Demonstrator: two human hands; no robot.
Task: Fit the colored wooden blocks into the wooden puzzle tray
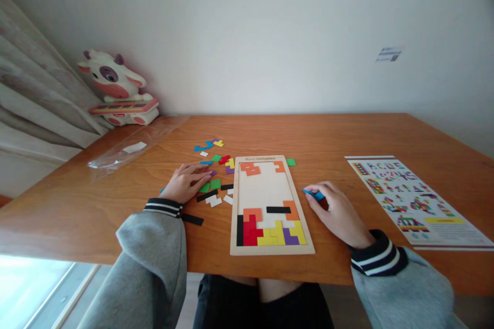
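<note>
Evidently a blue puzzle piece (313, 195) is pinched in the right hand (337, 211) just beside the wooden tray (270, 250) — light, stiff, smooth, best gripped by its edges — while the left hand (185, 182) is laid spread over loose pieces (213, 185).

one puzzle board (270, 205), one pattern sheet (415, 199), one cow toy (116, 87)

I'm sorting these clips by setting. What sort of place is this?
Probably a room at home, at a wooden table against a plain wall. A cow-shaped toy sits by a curtain, and the left hand and right hand work at a wooden block puzzle board.
</note>
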